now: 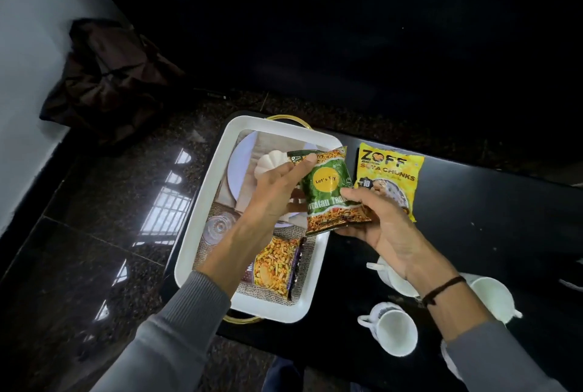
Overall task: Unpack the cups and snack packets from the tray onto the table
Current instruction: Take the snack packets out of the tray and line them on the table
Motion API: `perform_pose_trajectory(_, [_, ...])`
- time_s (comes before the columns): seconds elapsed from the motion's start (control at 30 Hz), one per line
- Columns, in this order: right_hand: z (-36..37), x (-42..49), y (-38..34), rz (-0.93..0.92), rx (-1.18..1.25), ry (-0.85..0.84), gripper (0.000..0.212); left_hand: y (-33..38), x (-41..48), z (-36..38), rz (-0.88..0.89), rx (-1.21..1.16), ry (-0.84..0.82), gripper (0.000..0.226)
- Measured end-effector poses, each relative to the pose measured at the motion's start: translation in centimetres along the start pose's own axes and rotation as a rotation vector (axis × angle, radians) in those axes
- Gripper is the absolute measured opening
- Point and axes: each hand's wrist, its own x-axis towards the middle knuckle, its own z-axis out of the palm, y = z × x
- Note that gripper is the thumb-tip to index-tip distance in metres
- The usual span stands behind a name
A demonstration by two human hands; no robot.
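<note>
Centre frame, the left hand [277,199] pinches the top-left corner of a green-and-orange plastic snack packet [328,192]; the right hand [381,227] grips its bottom.

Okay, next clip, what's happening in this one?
A person holds a green snack packet with both hands over the white tray's right edge. The left hand pinches its top and the right hand grips its bottom. A yellow soya chunks packet and three white cups already sit on the black table. One orange snack packet lies in the tray, not yet unpacked.
</note>
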Motion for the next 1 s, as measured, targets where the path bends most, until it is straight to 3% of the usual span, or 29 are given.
perform_pose_trajectory(0.1, [-1.8,-0.9,-0.4,-0.009,-0.014,0.011,0.013,-0.2,-0.1,1.6,0.015,0.028,-0.163,0.037])
perform_pose_trajectory(0.17, [-3.5,-1.5,-0.4,-0.017,-0.052,0.003,0.028,-0.4,-0.2,3.0,0.008,0.064,-0.232,0.053])
perform_pose_trajectory(0.33, [-7.5,-2.8,-0.5,-0.084,-0.141,0.036,0.049,-0.9,0.3,7.6,0.067,0.055,-0.162,0.039])
perform_pose_trajectory(0.6, [-14.9,-4.2,-1.0,-0.15,-0.254,0.213,0.057,-2.9,1.8,16.2,0.085,0.176,-0.144,0.021])
perform_pose_trajectory(0.8, [-19.9,-3.0,-2.4,-0.16,-0.346,0.345,0.074,-3.8,4.2,21.6,0.096,0.282,-0.113,0.032])
perform_pose_trajectory(0.9, [-20.9,-1.6,-2.3,-0.148,-0.449,0.379,0.057,-4.1,5.3,22.7,0.062,0.399,-0.035,0.049])
perform_pose_trajectory(1.0, [-21.7,-0.7,-1.8,-0.137,-0.576,0.451,0.052,-4.6,5.5,23.2,0.131,0.579,0.013,0.051])
